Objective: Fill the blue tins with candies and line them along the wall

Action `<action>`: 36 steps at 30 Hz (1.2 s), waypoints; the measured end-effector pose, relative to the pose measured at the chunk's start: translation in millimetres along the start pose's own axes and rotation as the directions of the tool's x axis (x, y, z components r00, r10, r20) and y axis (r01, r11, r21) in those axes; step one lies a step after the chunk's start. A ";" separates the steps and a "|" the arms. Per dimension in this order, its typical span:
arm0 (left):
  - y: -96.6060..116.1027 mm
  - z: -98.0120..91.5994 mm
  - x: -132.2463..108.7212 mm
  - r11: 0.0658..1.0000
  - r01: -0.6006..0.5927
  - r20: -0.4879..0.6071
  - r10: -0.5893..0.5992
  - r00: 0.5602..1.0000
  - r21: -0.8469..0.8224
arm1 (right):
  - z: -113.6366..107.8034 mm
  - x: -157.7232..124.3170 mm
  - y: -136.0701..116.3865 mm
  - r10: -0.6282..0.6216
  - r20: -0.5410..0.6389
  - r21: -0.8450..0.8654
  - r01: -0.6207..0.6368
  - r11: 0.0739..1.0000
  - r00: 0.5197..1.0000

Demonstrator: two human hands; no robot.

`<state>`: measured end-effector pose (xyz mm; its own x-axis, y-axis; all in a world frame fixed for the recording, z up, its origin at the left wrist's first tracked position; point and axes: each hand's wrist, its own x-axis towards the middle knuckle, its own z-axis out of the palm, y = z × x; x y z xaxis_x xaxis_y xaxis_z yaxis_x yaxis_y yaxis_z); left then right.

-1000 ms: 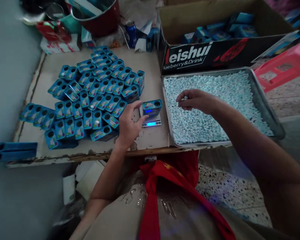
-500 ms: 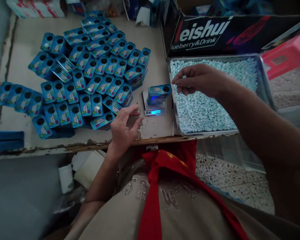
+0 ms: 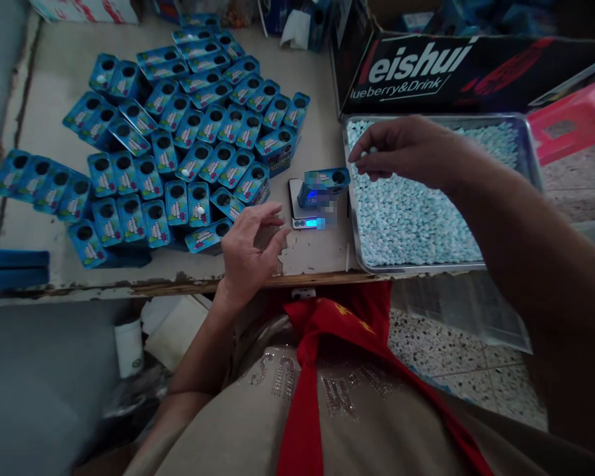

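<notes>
A small blue tin point(image 3: 326, 184) with a round hole in its top sits on a little digital scale point(image 3: 306, 213) with a lit blue display. My right hand point(image 3: 401, 152) hovers just right of the tin, over the metal tray point(image 3: 528, 152) of pale blue tablets point(image 3: 411, 218), its fingers pinched on a few tablets. My left hand point(image 3: 250, 248) rests on the table's front edge, left of the scale, fingers loosely curled and apart, holding nothing. Several matching blue tins point(image 3: 178, 132) lie packed together on the table to the left.
A black cardboard box point(image 3: 426, 73) printed with white letters stands behind the tray. A pink plastic stool point(image 3: 572, 119) is at the far right. Flat blue packs point(image 3: 12, 268) lie at the left edge. Papers and a white bottle point(image 3: 129, 344) sit on the floor under the table.
My left hand drew back from the tin on the scale to the table's front edge. My right hand lifted from the tablets and moved left toward the tin. The view tilted downward.
</notes>
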<state>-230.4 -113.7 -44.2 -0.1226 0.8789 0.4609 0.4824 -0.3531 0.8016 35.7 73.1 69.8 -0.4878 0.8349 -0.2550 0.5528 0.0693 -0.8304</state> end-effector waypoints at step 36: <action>-21.1 23.0 5.6 0.997 -0.021 0.118 0.013 0.993 0.068 | 6.9 7.1 0.4 -0.187 0.011 -0.522 0.165 0.837 0.982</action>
<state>-221.3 -93.9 -67.3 -0.0128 0.9060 0.4230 0.5424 -0.3492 0.7641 27.8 75.3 64.2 -0.5895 0.8014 -0.1009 0.7352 0.4806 -0.4780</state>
